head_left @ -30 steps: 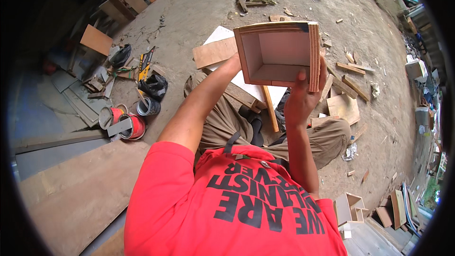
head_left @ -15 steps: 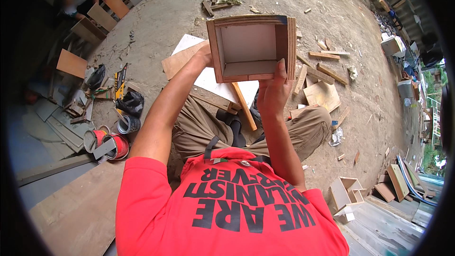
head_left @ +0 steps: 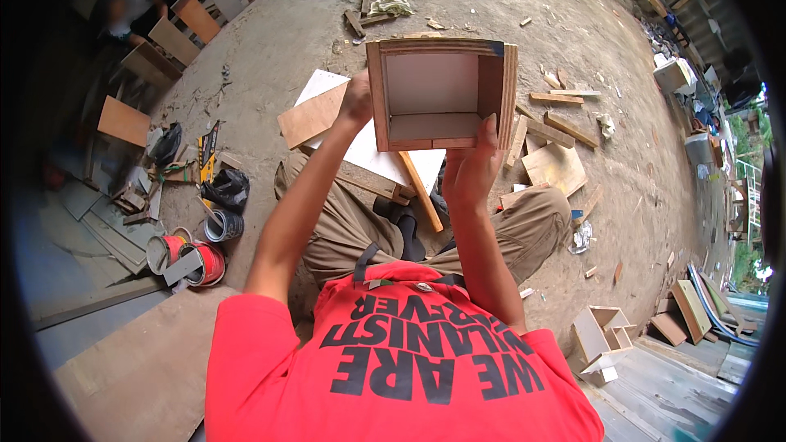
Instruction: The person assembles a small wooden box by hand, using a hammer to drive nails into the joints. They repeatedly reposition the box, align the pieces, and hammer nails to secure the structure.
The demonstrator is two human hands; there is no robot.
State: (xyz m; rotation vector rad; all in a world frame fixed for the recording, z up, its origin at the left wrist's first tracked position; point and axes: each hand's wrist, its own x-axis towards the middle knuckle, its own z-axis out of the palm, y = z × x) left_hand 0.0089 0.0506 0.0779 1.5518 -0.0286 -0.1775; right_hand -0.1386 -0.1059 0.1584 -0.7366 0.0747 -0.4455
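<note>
A small open-fronted wooden box (head_left: 432, 82) is held up in front of me, its hollow side facing me. Its inside is pale at the back, and the edges show reddish-brown wood and layered plywood. My right hand (head_left: 476, 172) grips the lower right edge, the thumb laid over the front rim. At the box's left side is my left hand (head_left: 357, 101), blurred and partly behind the box, so its fingers do not show clearly. Below the box, a white board (head_left: 360, 151), a brown plywood piece (head_left: 315, 117) and a wooden stick (head_left: 422, 192) lie by my crossed legs.
Wood offcuts (head_left: 557, 165) lie scattered on the right. Red paint cans (head_left: 205, 264), a black plastic bag (head_left: 228, 188) and a yellow-black saw (head_left: 209, 151) are at the left. A small compartmented wooden box (head_left: 602, 336) stands at lower right. Another person (head_left: 135, 4) sits far left beside upright boards.
My left hand has shifted slightly outward along the box's left side and is now more blurred. The box sits slightly lower and farther right in view, still in my right hand.
</note>
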